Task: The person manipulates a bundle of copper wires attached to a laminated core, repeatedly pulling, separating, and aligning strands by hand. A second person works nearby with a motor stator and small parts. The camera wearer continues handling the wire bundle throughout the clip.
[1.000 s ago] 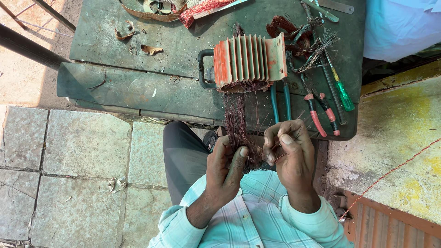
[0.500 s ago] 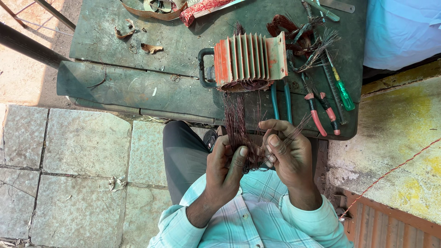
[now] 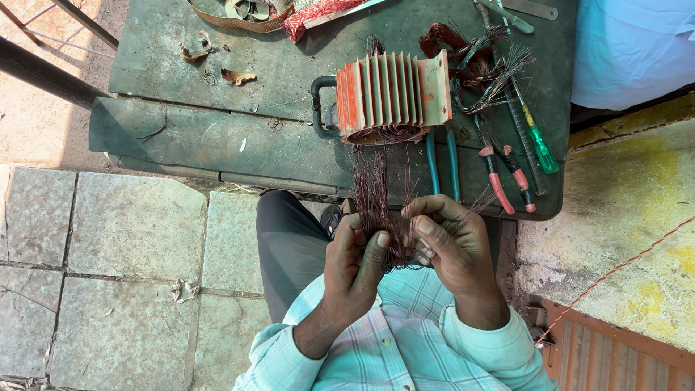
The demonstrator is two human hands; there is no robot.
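Note:
An orange finned motor housing [image 3: 391,98] with a black handle stands at the front edge of a dark green metal table [image 3: 217,137]. A bundle of reddish copper winding wires [image 3: 373,195] hangs out of its underside toward my lap. My left hand [image 3: 355,264] grips the lower end of that bundle, thumb pressed on it. My right hand [image 3: 449,242] is beside it, fingers curled around strands of the same bundle. The wire ends between my palms are hidden.
Blue-handled pliers [image 3: 441,159], red-handled pliers [image 3: 503,177], a green screwdriver [image 3: 536,134] and loose wire coils [image 3: 470,54] lie right of the housing. A belt and red cloth [image 3: 318,13] sit at the far edge. Stone paving [image 3: 108,275] lies left, a yellow-stained slab [image 3: 630,239] right.
Both hands stay on the wire bundle. My right hand's fingers have shifted slightly along the strands, closer to the left hand. The housing has not moved.

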